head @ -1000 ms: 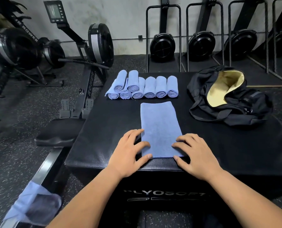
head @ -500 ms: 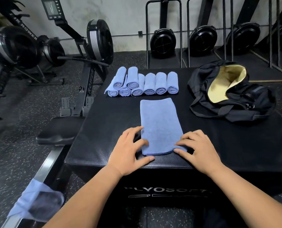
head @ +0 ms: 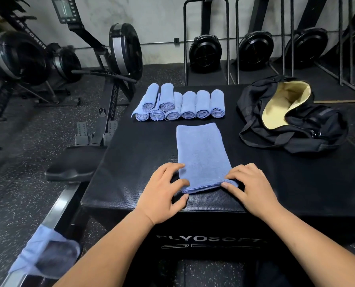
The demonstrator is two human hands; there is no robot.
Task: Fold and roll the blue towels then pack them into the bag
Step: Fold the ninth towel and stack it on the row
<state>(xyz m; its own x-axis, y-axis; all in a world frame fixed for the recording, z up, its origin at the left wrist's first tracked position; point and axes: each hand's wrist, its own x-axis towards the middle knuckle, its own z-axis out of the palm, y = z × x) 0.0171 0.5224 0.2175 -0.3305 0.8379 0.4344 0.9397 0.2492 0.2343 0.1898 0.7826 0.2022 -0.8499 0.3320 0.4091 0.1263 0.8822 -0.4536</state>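
Eight rolled towels we count at the far edge of the black box: six in a row and two on top at its left end. One folded towel lies flat mid-box. Our left hand and right hand pinch its turned-up near end. One bag gapes at far right, its inside mostly hidden. We cannot make out one blurred blue cloth, near left.
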